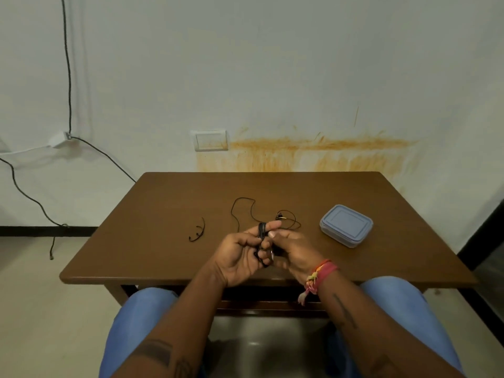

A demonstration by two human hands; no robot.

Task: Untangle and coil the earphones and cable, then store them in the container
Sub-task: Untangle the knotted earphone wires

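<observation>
Nearest, above the table's (163, 263) front edge, the left hand (240, 257) has black cable (262, 231) wound round its fingers while the right hand (289, 249) pinches the strand; I judge coiling partly done. Farther back, loose cable trails toward the plug, one separate short piece (197, 231) lies left, and one container (346, 225), lid on, waits right.

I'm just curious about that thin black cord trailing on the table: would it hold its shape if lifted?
Probably not. The black cord lies in loose, wandering loops on the table, so it looks floppy. Being so thin, it is likely very light. Part is wound around a left hand finger, so it seems to bend easily.
</observation>
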